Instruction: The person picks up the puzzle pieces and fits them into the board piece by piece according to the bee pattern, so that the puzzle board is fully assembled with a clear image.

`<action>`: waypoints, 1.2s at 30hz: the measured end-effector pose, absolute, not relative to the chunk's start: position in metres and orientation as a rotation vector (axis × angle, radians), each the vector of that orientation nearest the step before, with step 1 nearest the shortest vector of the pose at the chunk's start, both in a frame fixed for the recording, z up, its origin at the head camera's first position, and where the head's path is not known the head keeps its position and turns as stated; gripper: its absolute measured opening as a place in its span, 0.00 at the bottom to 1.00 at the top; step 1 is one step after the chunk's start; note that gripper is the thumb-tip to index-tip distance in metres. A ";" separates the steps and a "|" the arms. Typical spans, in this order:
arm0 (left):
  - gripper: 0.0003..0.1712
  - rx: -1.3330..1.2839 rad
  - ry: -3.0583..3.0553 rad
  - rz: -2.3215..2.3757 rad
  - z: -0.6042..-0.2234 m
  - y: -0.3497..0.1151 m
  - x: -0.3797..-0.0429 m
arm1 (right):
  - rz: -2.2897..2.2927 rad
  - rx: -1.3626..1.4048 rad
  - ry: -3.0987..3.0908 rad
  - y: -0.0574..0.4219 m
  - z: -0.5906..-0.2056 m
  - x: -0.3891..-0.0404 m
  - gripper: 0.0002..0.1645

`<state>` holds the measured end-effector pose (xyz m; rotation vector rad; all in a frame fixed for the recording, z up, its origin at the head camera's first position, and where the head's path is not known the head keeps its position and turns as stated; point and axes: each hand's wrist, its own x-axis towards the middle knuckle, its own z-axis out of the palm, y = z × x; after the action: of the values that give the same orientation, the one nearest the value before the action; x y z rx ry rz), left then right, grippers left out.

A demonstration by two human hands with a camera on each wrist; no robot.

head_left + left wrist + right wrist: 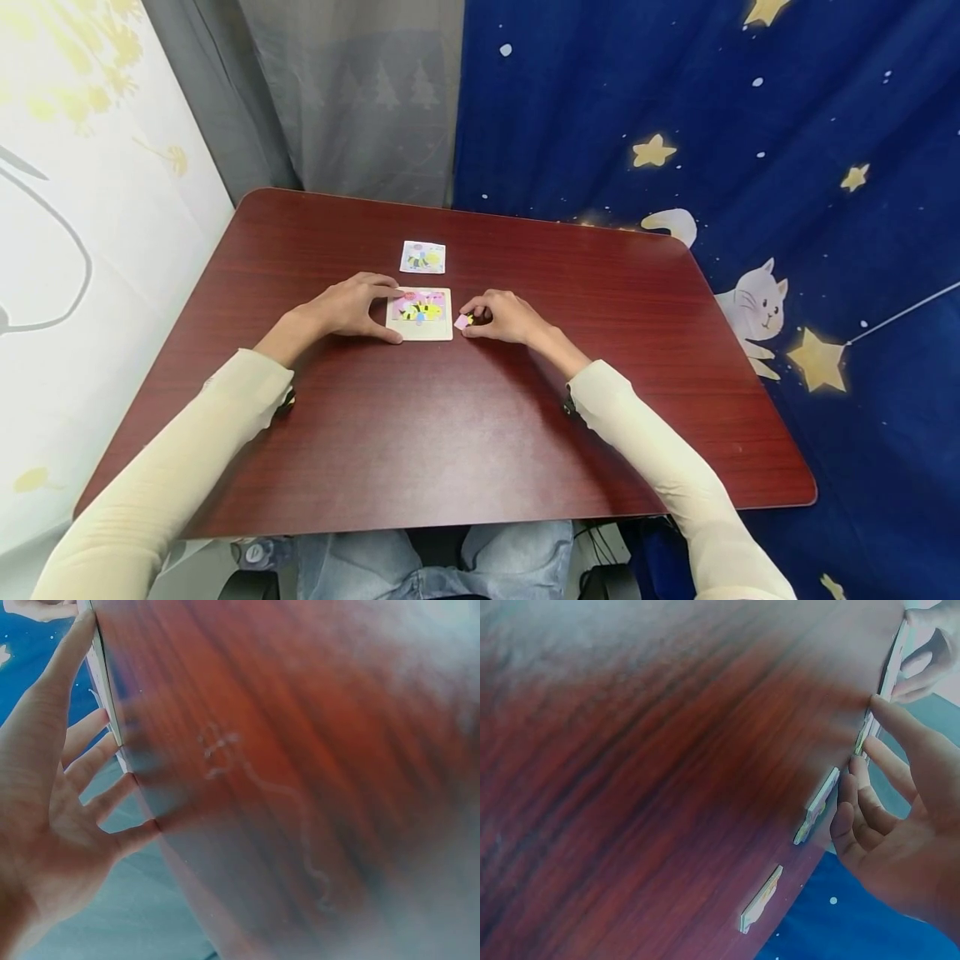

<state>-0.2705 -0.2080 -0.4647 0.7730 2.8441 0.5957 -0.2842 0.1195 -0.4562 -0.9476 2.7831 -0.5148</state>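
Observation:
A small puzzle board [427, 331] with a pale rim lies on the table, several pieces of a pink and yellow bee picture set in its upper part. My left hand [348, 307] holds the board by its left side, index finger at the upper corner and thumb at the lower one. Just off the board's right edge, my right hand [504, 317] pinches a pink puzzle piece [462, 321] between thumb and fingers. In the right wrist view, that hand [911, 802] is low over the table, with a loose puzzle piece [816, 806] near its curled fingers.
A card [422, 257] printed with a bee picture lies behind the board. Another loose puzzle piece [761, 900] rests farther along the table in the right wrist view. The dark red table [420, 433] has its front edge close to the person's lap, with curtains behind.

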 end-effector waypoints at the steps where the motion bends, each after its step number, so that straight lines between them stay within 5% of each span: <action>1: 0.57 0.780 2.845 0.598 -0.465 -0.208 -0.271 | -0.519 -0.950 2.779 0.119 -0.456 -0.284 0.23; 36: 0.57 0.786 2.813 0.549 -0.466 -0.210 -0.274 | -0.717 -1.195 2.651 0.103 -0.451 -0.291 0.19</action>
<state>-0.2738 -0.2098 -0.4658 0.7860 2.8133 0.5487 -0.2913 0.1030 -0.4507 -1.1949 2.6514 -0.7173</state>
